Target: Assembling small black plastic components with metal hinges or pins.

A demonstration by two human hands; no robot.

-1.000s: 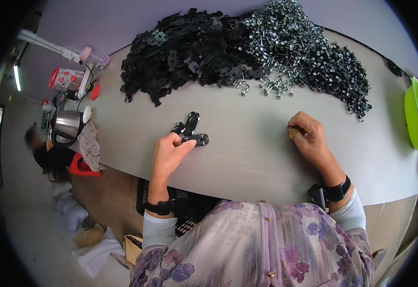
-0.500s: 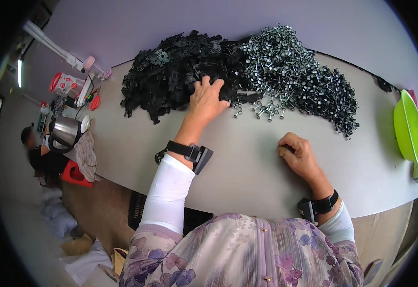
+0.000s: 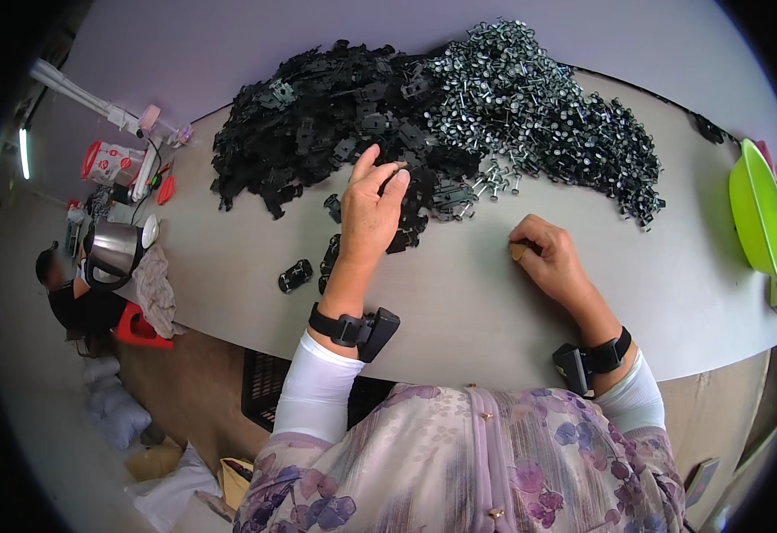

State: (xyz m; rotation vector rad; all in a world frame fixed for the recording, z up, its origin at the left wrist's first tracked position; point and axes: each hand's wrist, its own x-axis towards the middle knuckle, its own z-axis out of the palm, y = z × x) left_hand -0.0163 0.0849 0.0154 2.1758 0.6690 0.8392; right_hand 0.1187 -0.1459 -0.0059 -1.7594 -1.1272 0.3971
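A large heap of flat black plastic parts (image 3: pixel 308 115) lies at the back of the table, left of centre. My left hand (image 3: pixel 372 209) is over its near edge, fingers bent and apart, with no part visibly held. Loose black parts lie around that hand and beside its wrist, and one black car-shaped part (image 3: pixel 296 275) lies apart to its left. My right hand (image 3: pixel 548 258) rests on the table, fingers curled in; a tan patch shows at the thumb tip, and what the fingers hold, if anything, is hidden. Beyond it is a heap of silvery, flat-headed metal pins (image 3: pixel 530 98).
A lime-green basin (image 3: pixel 755 213) stands at the right edge of the grey table (image 3: pixel 459 311). On the left are a steel kettle (image 3: pixel 115 253), a crumpled cloth (image 3: pixel 155 289) and a lamp arm (image 3: pixel 86 96). Another person (image 3: pixel 77 293) sits farther left, near a red stool (image 3: pixel 139 324).
My left hand has come back from the black heap toward me, and black parts now lie spread nearer on the table. The right hand stays closed in about the same place.
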